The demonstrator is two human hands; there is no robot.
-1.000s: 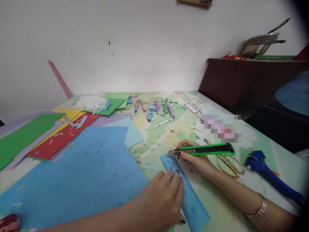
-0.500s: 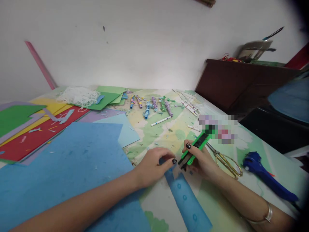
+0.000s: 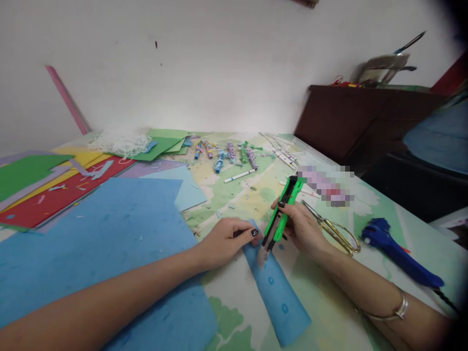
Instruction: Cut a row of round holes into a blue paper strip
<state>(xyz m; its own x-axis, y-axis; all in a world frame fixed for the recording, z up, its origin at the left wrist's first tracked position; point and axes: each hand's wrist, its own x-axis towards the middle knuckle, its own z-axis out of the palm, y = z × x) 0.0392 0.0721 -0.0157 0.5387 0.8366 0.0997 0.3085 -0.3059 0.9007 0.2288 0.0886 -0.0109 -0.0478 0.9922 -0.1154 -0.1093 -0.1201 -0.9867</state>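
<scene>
A narrow blue paper strip (image 3: 278,292) lies on the patterned table (image 3: 329,302) in front of me. My left hand (image 3: 226,241) rests with its fingers curled and pressed on the strip's far end. My right hand (image 3: 302,226) grips a green and black utility knife (image 3: 280,219), held steeply with its blade tip down on the strip just right of my left fingertips. A silver bangle (image 3: 397,309) sits on my right wrist.
A large blue sheet (image 3: 95,243) covers the left side, with red, yellow and green sheets (image 3: 47,187) behind it. Gold scissors (image 3: 334,229) and a blue glue gun (image 3: 397,251) lie to the right. Decorated paper rolls (image 3: 234,153) and a marker (image 3: 239,175) lie further back.
My left hand has slid from the strip's middle up to its far end. The knife has swung from lying level to pointing down, its blade now touching the strip.
</scene>
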